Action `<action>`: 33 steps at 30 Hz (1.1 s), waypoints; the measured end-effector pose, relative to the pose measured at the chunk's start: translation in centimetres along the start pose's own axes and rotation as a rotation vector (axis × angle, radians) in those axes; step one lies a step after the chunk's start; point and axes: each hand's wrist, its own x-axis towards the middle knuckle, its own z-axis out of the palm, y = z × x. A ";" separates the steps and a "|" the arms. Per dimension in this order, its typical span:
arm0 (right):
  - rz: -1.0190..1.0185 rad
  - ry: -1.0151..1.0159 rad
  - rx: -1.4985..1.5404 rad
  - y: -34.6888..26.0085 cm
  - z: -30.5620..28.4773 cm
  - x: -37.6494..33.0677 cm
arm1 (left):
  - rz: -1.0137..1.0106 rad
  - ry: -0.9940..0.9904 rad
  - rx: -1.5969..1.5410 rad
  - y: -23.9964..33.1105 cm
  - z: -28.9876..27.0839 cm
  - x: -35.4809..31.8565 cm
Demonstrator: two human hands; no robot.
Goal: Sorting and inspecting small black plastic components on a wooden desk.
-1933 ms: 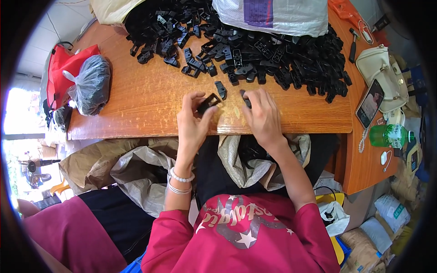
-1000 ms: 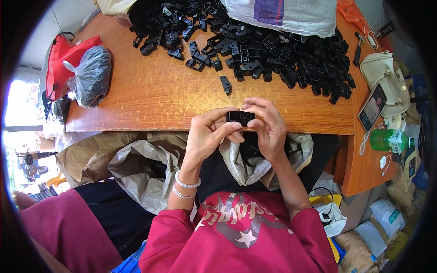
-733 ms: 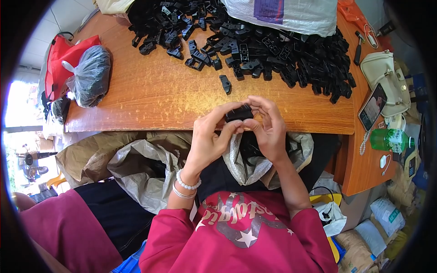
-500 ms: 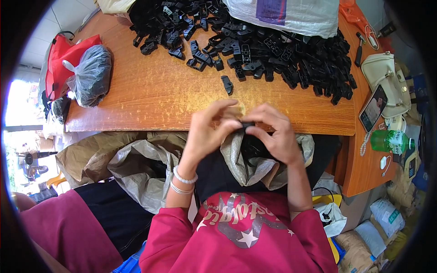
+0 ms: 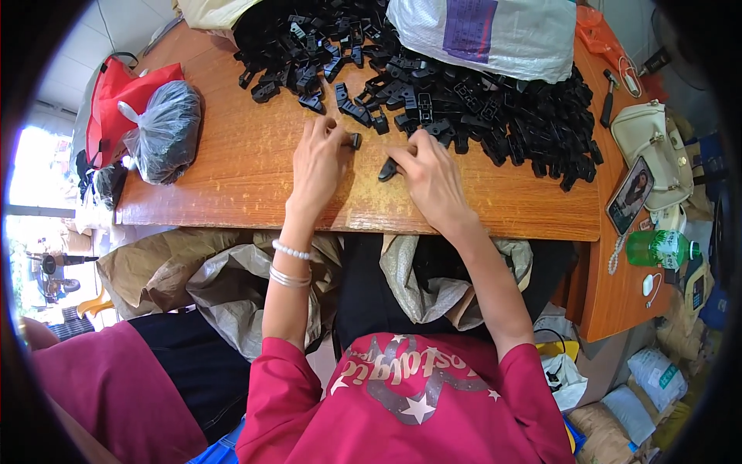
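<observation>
My left hand [image 5: 315, 162] rests low over the wooden table [image 5: 247, 170], its fingers closed on a small black plastic part [image 5: 355, 141]. To its right, my right hand [image 5: 430, 182] pinches another black plastic part [image 5: 388, 169], an elongated piece with a rounded near end, at the tabletop. My fingers partly cover both pieces. Just beyond the hands spreads a large pile of similar black plastic parts [image 5: 495, 127]. Below the table's front edge, an open woven sack [image 5: 406, 282] sits at my lap with dark contents.
A white sack [image 5: 525, 39] lies on the pile. At left stand a red bag [image 5: 116, 100] and a tied clear plastic bag [image 5: 164, 135]. On the right are a hammer [image 5: 608, 100], a cream handbag [image 5: 653, 147], a phone [image 5: 630, 195] and a green bottle [image 5: 657, 249]. Another person sits at left.
Both hands have moved forward from above the sack onto the tabletop and apart. Earlier they met at one dark piece; now each holds a black part.
</observation>
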 end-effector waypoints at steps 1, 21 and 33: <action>-0.013 0.012 0.008 0.0 -0.3 -0.1 | 0.130 0.059 0.000 -0.2 -0.1 -0.4; 0.150 0.174 0.669 -2.2 -1.1 -2.4 | -0.711 -0.158 -1.214 4.2 -2.5 -6.3; 0.136 0.178 0.731 -3.5 -2.4 -2.8 | -0.496 -0.158 -1.236 7.2 -2.9 -5.1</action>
